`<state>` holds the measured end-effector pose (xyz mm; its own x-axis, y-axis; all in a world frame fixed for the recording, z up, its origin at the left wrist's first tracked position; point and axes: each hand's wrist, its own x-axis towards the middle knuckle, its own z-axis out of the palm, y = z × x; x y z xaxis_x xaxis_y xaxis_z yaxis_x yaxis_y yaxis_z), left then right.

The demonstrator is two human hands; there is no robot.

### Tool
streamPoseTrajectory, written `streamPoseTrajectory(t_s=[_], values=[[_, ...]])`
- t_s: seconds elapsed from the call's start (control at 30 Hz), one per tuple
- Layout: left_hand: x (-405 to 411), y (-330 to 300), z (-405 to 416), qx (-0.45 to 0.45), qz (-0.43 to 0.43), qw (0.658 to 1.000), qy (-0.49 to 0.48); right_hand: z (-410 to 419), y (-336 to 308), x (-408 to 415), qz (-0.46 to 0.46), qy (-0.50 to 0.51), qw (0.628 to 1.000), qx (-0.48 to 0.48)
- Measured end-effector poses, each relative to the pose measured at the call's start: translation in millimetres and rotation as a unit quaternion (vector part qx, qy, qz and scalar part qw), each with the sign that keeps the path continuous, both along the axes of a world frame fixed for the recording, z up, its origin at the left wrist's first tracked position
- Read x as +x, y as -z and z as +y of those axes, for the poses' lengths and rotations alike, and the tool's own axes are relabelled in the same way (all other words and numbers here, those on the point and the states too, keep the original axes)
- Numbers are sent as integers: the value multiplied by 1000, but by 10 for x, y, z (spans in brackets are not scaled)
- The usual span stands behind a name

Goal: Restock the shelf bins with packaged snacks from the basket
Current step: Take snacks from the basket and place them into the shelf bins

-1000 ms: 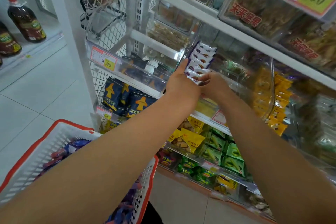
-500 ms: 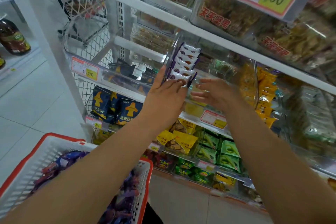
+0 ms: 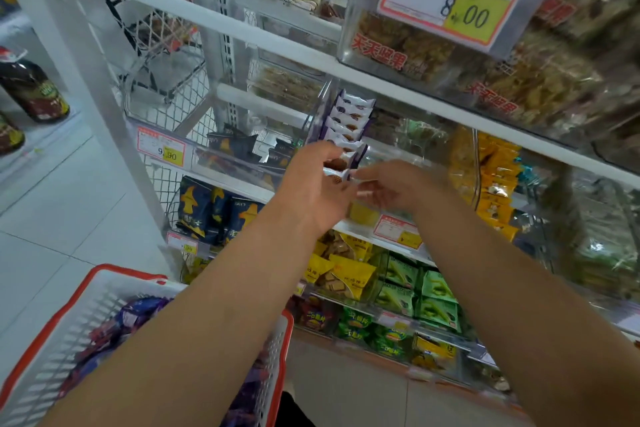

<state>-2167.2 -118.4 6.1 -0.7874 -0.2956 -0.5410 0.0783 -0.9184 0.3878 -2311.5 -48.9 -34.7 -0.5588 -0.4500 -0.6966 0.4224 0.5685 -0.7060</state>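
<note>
Head view: glossy white-purple snack packets [image 3: 349, 121]

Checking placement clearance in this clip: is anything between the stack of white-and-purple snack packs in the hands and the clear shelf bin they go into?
Nothing visible. The stack of snack packs already leans into the clear bin; the left hand holds its lower end and the right hand is at the bottom pack.

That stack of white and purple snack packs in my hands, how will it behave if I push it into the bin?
The stack is many separate packs leaning in a tilted row, so it probably fans or topples if let go. The wrappers look glossy, so packs may slide apart. The left hand and right hand steady only its lower end.
</note>
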Motion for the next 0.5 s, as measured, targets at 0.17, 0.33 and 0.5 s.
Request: streamPoseTrajectory(t_s=[0.17,0.33,0.5], values=[[-91,-108,-48,39,-35,998,-38,-5,-27,65,-58,6,997,-51],[-184,-190,-15,24,-77,995,-56,32,5,36,-71,-9,996,-56],[-289,-171,-22,8,-137,990,-26,161,3,-49,-88,-5,989,-117]])
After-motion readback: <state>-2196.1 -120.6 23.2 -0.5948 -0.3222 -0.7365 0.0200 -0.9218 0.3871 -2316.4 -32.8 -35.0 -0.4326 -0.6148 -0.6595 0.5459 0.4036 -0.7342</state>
